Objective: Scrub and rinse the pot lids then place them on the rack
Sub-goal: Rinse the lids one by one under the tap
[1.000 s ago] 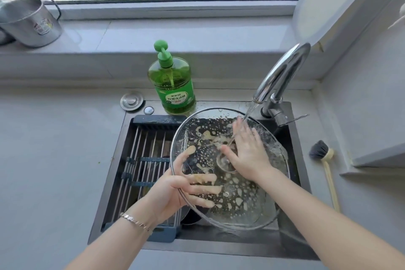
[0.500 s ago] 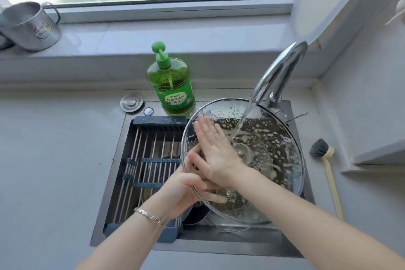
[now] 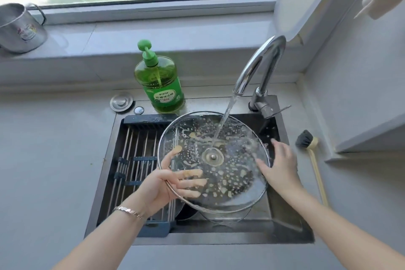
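Glass lid (image 3: 236, 173) over sink (image 3: 285, 215), left hand (image 3: 157, 188) grasping its rim, right hand (image 3: 280, 166) released.

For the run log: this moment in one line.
phase: rinse; glass lid: under running water, spotted; left hand: grips rim; right hand: at right rim

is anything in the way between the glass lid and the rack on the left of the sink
Nothing visible is. The glass lid already overlaps the right edge of the rack, and the bars to its left carry nothing. Only the left hand that holds the lid's rim lies over the rack's near right corner.
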A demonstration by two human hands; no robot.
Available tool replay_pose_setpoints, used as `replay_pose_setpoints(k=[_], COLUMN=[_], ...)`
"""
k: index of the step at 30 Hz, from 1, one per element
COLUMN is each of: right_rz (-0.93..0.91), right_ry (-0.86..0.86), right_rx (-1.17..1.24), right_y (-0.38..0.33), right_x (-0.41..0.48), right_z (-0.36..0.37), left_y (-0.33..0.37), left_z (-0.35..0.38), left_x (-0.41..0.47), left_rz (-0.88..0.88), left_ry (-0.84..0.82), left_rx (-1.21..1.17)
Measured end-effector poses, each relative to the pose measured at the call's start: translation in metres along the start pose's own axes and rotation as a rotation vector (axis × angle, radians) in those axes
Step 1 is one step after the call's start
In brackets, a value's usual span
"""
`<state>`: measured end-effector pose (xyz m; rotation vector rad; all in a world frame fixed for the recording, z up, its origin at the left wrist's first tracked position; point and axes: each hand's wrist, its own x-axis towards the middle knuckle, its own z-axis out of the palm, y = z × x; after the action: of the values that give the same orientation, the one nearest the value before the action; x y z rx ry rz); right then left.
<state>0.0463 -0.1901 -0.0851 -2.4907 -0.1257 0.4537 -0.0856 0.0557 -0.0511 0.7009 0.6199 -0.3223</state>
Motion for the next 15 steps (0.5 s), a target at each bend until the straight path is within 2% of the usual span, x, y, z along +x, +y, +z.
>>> replay_pose_setpoints(k=[1, 2, 4, 5, 9, 11, 12, 14, 15], right_rz=[0.260, 0.457, 0.669, 0.690, 0.643, 0.629, 0.628, 0.611, 0.609], right_ry=[-0.093, -0.233, -0.470, -0.541, -0.581, -0.558, -0.527, -0.450, -0.424], right_rx=[0.141, 0.396, 0.950, 1.065, 1.122, 1.064, 1.004, 0.877, 0.832], right_y=[0.005, 0.007, 0.009, 0.008, 0.003, -0.004, -0.010, -0.020, -0.026], right_x=[0.003, 0.005, 0.005, 0.001, -0.004, -0.005, -0.006, -0.006, -0.008], right_z=[-0.002, -0.004, -0.011, -0.015, -0.024, -0.031, -0.034, -0.037, -0.039], left_y=[-0.003, -0.007, -0.015, -0.019, -0.029, -0.031, -0.034, -0.040, -0.042], left_z=[0.001, 0.002, 0.004, 0.004, 0.007, 0.014, 0.016, 0.024, 0.032], left_x=[0.000, 0.001, 0.004, 0.007, 0.016, 0.020, 0.023, 0.021, 0.017], left_rz=[-0.018, -0.041, -0.091, -0.116, -0.196, -0.223, -0.225, -0.247, -0.179], left_ry=[0.006, 0.017, 0.048, 0.064, 0.162, 0.289, 0.374, 0.499, 0.462], left_rx=[-0.007, -0.019, -0.058, -0.082, -0.161, -0.103, 0.056, 0.570, 0.810])
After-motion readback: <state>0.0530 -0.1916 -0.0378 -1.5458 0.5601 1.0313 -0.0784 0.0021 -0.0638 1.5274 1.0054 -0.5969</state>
